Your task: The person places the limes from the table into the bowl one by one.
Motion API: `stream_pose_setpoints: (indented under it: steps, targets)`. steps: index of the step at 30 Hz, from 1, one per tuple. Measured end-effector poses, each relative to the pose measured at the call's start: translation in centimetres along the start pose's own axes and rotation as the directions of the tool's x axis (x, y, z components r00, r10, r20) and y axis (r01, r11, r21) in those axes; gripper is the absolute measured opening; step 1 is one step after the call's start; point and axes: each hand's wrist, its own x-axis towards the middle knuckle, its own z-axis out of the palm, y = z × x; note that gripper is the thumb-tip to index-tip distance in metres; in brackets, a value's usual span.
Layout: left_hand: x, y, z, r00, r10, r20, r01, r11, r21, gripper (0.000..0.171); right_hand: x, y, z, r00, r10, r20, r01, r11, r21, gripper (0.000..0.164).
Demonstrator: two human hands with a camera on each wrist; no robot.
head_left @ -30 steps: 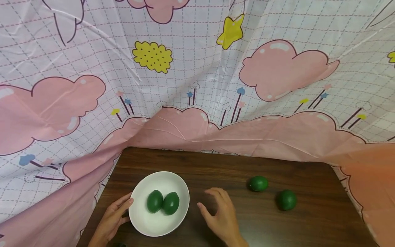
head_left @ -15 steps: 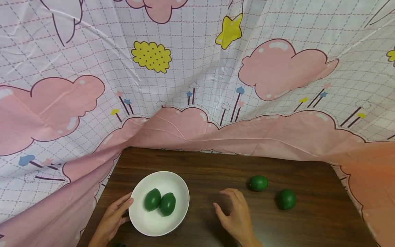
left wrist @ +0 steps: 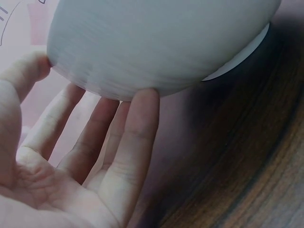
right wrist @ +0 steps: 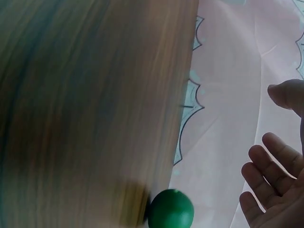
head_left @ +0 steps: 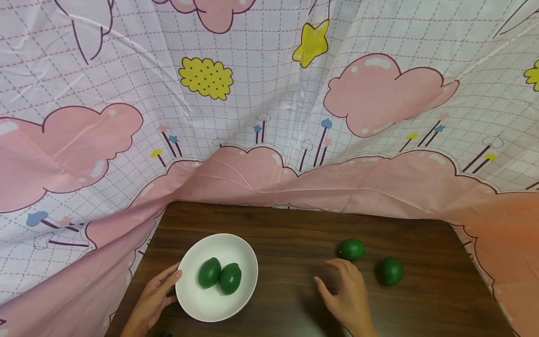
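Note:
A white bowl [head_left: 216, 306] stands on the dark wooden table at the left with two limes [head_left: 209, 273] lying side by side in it. My left hand [head_left: 151, 299] holds the bowl's left side, thumb at the rim. In the left wrist view, the fingers [left wrist: 137, 123] touch the bowl's outer wall from below. My right hand [head_left: 349, 295] is above the table, fingers loosely bent and apart, nothing in it. Just beyond its fingertips lies one lime [head_left: 352, 249], and to its right another lime [head_left: 389, 271]. One lime [right wrist: 171, 209] shows low in the right wrist view.
The wooden table [head_left: 286, 243] ends at the back against a hanging cloth [head_left: 269, 178] printed with pink clouds and stars. The cloth also drapes past the table's left and right edges. A small dark object shows at the bottom edge near the left wrist.
My right hand has moved right, away from the bowl and toward the two limes on the table. Inside the bowl the limes have rocked slightly. The left hand has kept its place.

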Motion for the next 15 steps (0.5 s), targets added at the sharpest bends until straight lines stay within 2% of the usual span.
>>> stream_pose_setpoints:
  steps: [5,11,15]
  targets:
    - [0.0,-0.2,-0.1,1.000,0.002,-0.008,-0.002,1.000,-0.002,0.059,-0.4,0.9,-0.4,1.000,0.020,0.006,-0.020,1.000,-0.001,0.050]
    - [0.0,-0.1,0.1,1.000,0.009,-0.001,-0.009,1.000,0.000,0.057,-0.5,1.9,-0.8,0.999,0.010,-0.031,-0.011,0.999,-0.033,0.050]
    - [-0.1,-0.1,0.1,1.000,0.006,-0.003,-0.006,1.000,-0.010,0.054,-0.7,2.7,-1.4,0.999,0.032,-0.041,-0.034,0.999,-0.042,0.051]
